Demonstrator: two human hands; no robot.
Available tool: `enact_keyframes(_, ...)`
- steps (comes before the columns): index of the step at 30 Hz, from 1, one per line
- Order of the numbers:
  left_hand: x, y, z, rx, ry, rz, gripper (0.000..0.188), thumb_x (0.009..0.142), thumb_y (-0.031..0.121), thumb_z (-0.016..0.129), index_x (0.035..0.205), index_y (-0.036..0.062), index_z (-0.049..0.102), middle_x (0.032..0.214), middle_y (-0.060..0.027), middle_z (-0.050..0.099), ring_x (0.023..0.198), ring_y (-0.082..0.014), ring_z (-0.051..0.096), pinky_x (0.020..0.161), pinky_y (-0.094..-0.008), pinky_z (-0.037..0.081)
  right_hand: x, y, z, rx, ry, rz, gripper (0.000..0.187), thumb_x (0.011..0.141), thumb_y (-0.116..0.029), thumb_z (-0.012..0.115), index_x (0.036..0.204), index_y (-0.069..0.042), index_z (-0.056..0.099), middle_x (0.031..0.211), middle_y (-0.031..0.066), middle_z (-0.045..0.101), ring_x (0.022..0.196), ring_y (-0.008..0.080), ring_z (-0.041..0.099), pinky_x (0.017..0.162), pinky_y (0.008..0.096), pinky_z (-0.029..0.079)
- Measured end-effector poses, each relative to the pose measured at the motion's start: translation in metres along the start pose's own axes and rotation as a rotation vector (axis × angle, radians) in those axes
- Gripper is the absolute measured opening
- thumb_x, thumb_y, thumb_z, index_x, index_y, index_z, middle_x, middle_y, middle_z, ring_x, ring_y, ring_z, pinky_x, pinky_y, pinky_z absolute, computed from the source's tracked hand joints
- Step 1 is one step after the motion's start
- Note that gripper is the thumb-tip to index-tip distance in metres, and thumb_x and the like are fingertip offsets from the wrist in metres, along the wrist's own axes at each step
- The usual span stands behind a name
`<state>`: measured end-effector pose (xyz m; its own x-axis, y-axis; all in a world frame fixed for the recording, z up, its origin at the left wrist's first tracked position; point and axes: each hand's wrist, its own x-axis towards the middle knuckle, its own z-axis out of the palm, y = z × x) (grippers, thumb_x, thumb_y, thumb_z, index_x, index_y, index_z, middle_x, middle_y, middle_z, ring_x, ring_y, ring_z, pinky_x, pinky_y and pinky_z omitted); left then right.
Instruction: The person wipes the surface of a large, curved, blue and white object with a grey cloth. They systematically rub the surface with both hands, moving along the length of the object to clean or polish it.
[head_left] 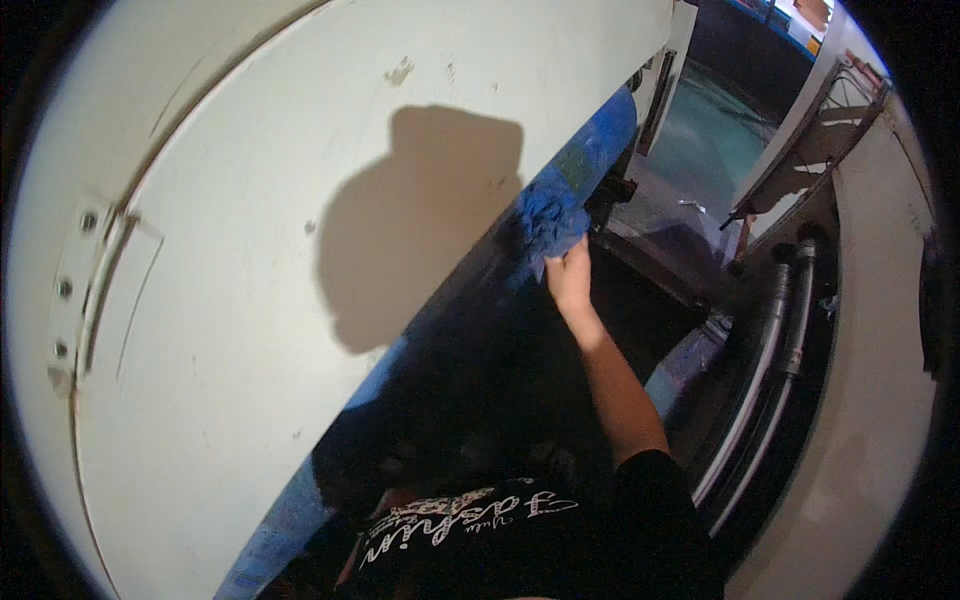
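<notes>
My right hand (570,280) reaches up from the lower right, its fingers closed on the lower end of a crumpled blue cloth (553,215). The cloth lies against the blue strip (605,125) along the slanting edge of a large white panel (240,230). Part of the cloth falls into dark shadow, so its lower outline cannot be made out. My left hand is out of view.
Metal hinges (65,288) line the panel's left side. To the right stand two long metal rods (765,370) beside a curved pale wall (860,400). Beyond the gap, a greenish floor (705,135) and an upright white frame with wires (800,130) show.
</notes>
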<state>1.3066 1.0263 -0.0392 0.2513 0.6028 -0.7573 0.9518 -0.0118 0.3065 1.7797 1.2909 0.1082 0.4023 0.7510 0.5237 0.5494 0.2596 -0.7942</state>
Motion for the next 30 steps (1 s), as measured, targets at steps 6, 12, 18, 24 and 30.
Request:
enact_keyframes(6,0.020,0.011,0.048,-0.176,0.199,0.202,0.035,0.093,0.028,0.046,0.121,0.0079,0.054,0.111,-0.0139,0.060,0.105,-0.0260,0.057,0.087,-0.0353,0.045,-0.068,-0.079,-0.041,1.266,-0.315,0.765,0.032,0.093,-0.017,0.045,0.122,-0.004,0.046,0.119,0.0109,0.052,0.104,0.0233,0.054,0.090,0.0394,0.046)
enact_keyframes(12,-0.107,0.140,-0.042,-0.833,0.086,0.003,0.037,0.095,0.031,0.044,0.123,0.0094,0.055,0.113,-0.0083,0.062,0.105,-0.0168,0.056,0.091,-0.0313,0.043,-0.145,-0.160,-0.024,1.461,-0.833,0.728,0.043,0.092,-0.030,0.045,0.128,-0.007,0.043,0.126,0.0083,0.049,0.114,0.0256,0.048,0.098,0.0408,0.038)
enact_keyframes(18,-0.146,0.149,-0.003,-1.575,0.579,0.357,0.040,0.096,0.024,0.043,0.129,0.0028,0.046,0.124,-0.0105,0.054,0.114,-0.0184,0.051,0.100,-0.0333,0.038,-0.212,-0.209,0.005,1.359,-1.646,0.947,0.049,0.087,-0.038,0.050,0.126,-0.008,0.045,0.124,0.0079,0.051,0.112,0.0259,0.049,0.098,0.0420,0.038)
enact_keyframes(24,-0.139,0.162,0.069,-2.370,1.007,1.087,0.051,0.093,0.038,0.042,0.132,0.0049,0.041,0.127,-0.0088,0.051,0.114,-0.0198,0.051,0.101,-0.0339,0.037,-0.319,-0.224,0.017,1.215,-2.133,1.296,0.055,0.084,-0.046,0.053,0.123,-0.009,0.047,0.122,0.0086,0.052,0.113,0.0266,0.048,0.099,0.0448,0.036)
enact_keyframes(30,-0.156,0.184,0.088,-2.632,1.448,1.219,0.057,0.092,0.049,0.037,0.130,0.0069,0.043,0.127,-0.0086,0.051,0.114,-0.0218,0.051,0.101,-0.0359,0.036,-0.337,-0.231,0.031,0.816,-2.376,1.383,0.052,0.092,-0.042,0.042,0.130,-0.007,0.043,0.131,0.0083,0.047,0.120,0.0249,0.045,0.105,0.0420,0.032)
